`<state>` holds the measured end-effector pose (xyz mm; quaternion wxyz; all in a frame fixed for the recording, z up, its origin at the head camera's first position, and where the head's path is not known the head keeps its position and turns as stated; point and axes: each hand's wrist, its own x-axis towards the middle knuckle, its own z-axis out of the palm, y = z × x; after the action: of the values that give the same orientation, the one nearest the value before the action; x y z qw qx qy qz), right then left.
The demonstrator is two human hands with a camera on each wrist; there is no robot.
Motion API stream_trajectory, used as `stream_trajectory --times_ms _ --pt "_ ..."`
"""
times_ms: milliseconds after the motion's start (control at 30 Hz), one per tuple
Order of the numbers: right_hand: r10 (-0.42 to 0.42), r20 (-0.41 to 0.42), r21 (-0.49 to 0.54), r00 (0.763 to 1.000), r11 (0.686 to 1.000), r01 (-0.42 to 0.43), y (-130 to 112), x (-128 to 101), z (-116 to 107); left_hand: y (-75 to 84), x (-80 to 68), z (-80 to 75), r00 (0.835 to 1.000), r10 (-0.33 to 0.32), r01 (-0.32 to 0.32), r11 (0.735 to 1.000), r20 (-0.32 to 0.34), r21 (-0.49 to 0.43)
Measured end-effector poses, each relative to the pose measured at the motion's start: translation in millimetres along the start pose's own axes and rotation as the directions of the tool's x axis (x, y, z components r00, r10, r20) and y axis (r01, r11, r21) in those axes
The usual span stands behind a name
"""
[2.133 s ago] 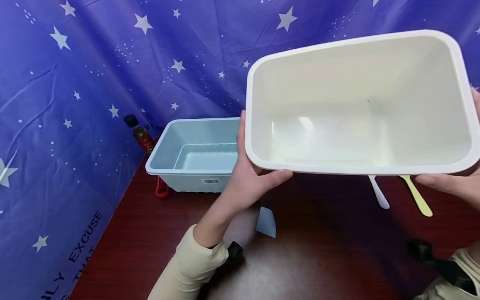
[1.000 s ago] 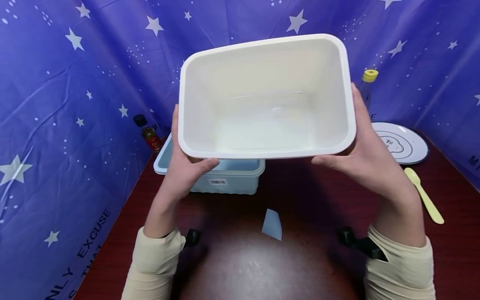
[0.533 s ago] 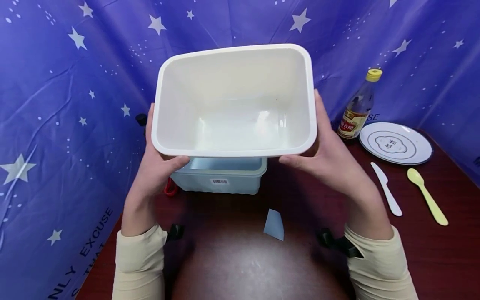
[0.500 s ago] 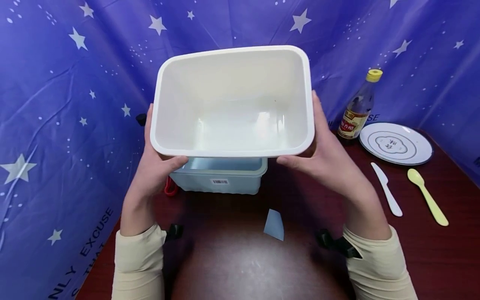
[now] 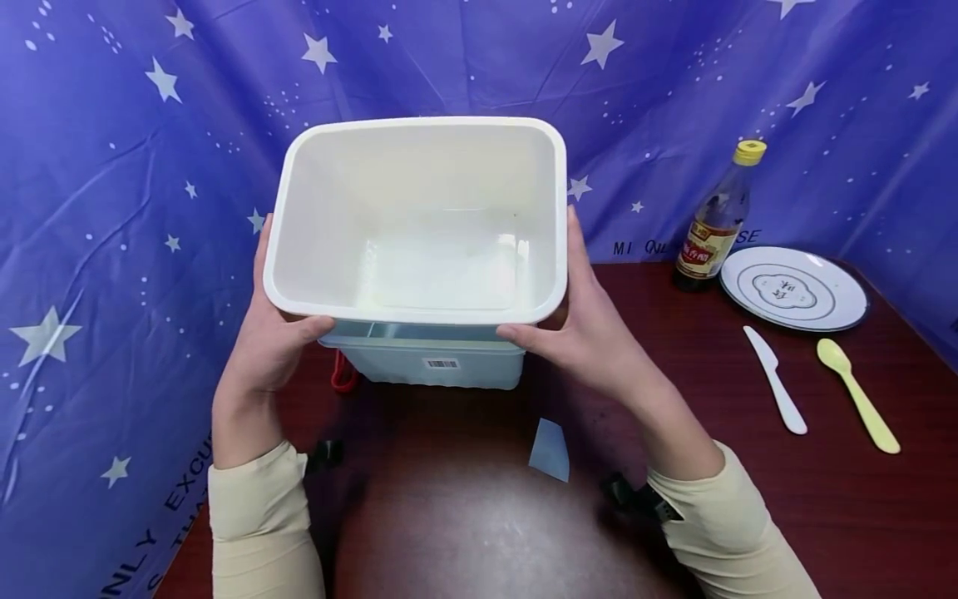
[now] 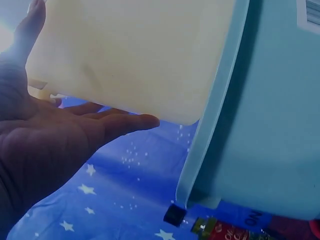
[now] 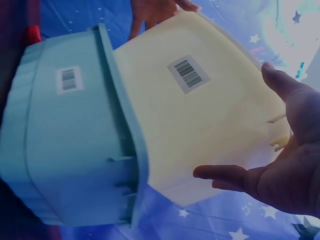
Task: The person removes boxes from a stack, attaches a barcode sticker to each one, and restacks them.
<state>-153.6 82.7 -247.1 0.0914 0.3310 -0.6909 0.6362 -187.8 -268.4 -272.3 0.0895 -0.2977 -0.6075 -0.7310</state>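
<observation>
Both hands hold a large white plastic bin (image 5: 441, 166) in the air by its two ends, its opening tipped toward the head camera. My left hand (image 5: 262, 349) grips the left end, thumb along the front just under the rim and fingers at the side. On the right end, my right hand (image 5: 591, 341) grips the same way. Beneath and behind it stands a light blue bin (image 5: 486, 370) with a barcode label. In the right wrist view the white bin's lower edge meets the blue bin's rim (image 7: 125, 100).
On the right lie a plate (image 5: 838, 295), a white knife (image 5: 782, 395) and a yellow spoon (image 5: 868, 408), with a yellow-capped bottle (image 5: 707, 241) behind. A blue scrap (image 5: 550, 453) lies mid-table. A red loop (image 5: 344, 374) and a black-capped bottle (image 6: 217, 230) sit by the blue bin.
The white bin, in both hands, has moved left and down in the head view and now overlaps the blue bin. The head view has turned right, bringing bottle, plate and knife into sight.
</observation>
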Motion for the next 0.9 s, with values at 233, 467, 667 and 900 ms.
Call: stream_trajectory --times_ms 233,467,667,900 --pt "0.057 -0.018 0.016 0.998 0.998 -0.056 30.1 3.4 6.5 -4.2 0.0 -9.9 0.999 -0.042 0.041 0.998 0.020 0.041" --pt "0.109 -0.025 -0.114 0.994 0.987 -0.111 56.0 5.3 3.0 -14.6 1.6 -16.7 0.994 -0.106 0.105 0.986 -0.004 0.126" --pt "0.125 -0.017 -0.225 0.992 0.966 -0.126 66.5 7.1 1.9 -21.2 1.1 -22.7 0.982 -0.187 0.188 0.958 -0.024 0.216" --pt "0.177 -0.023 -0.240 0.984 0.954 -0.178 79.6 6.9 2.0 -29.7 1.7 -29.0 0.959 -0.285 0.277 0.920 -0.014 0.277"
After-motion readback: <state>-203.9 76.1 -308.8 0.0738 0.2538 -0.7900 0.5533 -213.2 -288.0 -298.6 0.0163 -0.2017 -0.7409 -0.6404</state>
